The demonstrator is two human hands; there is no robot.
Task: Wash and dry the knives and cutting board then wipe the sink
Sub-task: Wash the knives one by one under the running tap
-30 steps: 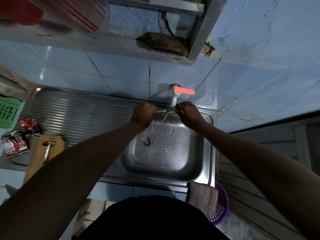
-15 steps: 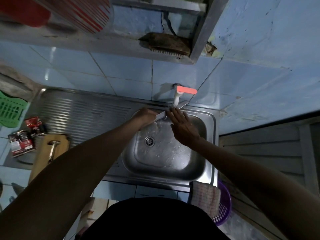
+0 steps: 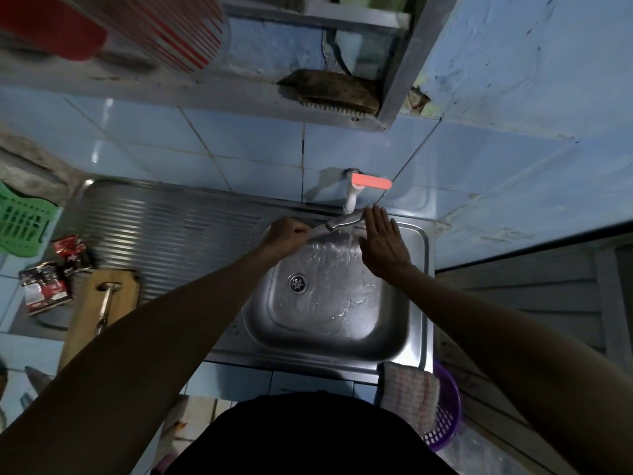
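Note:
My left hand (image 3: 284, 233) grips the handle of a knife (image 3: 337, 223) and holds its blade under the white tap (image 3: 351, 197) with the orange lever, over the steel sink (image 3: 329, 323). Water runs into the basin. My right hand (image 3: 382, 241) is flat with straight fingers, its fingertips beside the blade's tip under the tap. A wooden cutting board (image 3: 85, 313) lies on the counter at the left, and a second knife (image 3: 106, 303) rests on it. A checked cloth (image 3: 409, 394) hangs over the sink's front right corner.
The ribbed drainboard (image 3: 164, 231) stretches left of the basin. Red sachets (image 3: 51, 279) and a green basket (image 3: 22, 222) sit at the far left. A scrubbing brush (image 3: 330, 90) lies on the ledge above. A purple basket (image 3: 445, 419) stands below the cloth.
My right hand let go of the blade and opened flat, sliding along it toward the tip. The knife stays under the running tap in my left hand.

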